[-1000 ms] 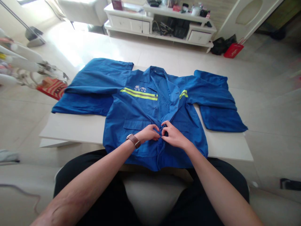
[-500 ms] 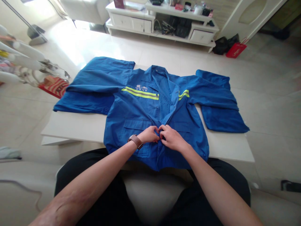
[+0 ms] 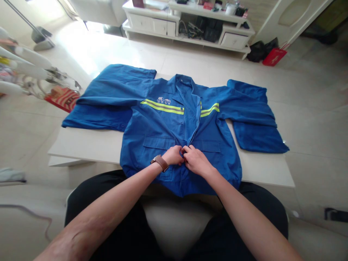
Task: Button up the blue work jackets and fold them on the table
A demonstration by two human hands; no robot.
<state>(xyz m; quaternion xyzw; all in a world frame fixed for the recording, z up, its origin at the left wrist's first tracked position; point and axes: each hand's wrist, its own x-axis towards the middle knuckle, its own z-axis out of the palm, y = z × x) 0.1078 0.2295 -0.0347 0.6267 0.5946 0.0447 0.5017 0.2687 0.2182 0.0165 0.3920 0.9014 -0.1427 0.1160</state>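
A blue work jacket (image 3: 154, 127) with yellow-and-grey reflective stripes lies front up, its collar pointing away from me and its sleeves folded out to both sides. The upper front hangs open, with buttons showing along one edge. My left hand (image 3: 174, 155), below a brown watch strap, pinches the front edge at pocket height. Right beside it, my right hand (image 3: 196, 158) grips the other front edge with bent fingers. The two hands touch or nearly touch. Whatever button lies between the fingertips is hidden.
Beneath the jacket is a white board-like table (image 3: 87, 145). Across the tiled floor stands a white TV cabinet (image 3: 152, 25) with clutter on it. A red bag (image 3: 274, 56) sits at the back right, and a striped red bag (image 3: 63, 98) is at the left near a rack.
My hands stay at the same spot on the jacket front, with fingers drawn slightly closer. The right upper front flap has fallen outward, baring more of the stripe.
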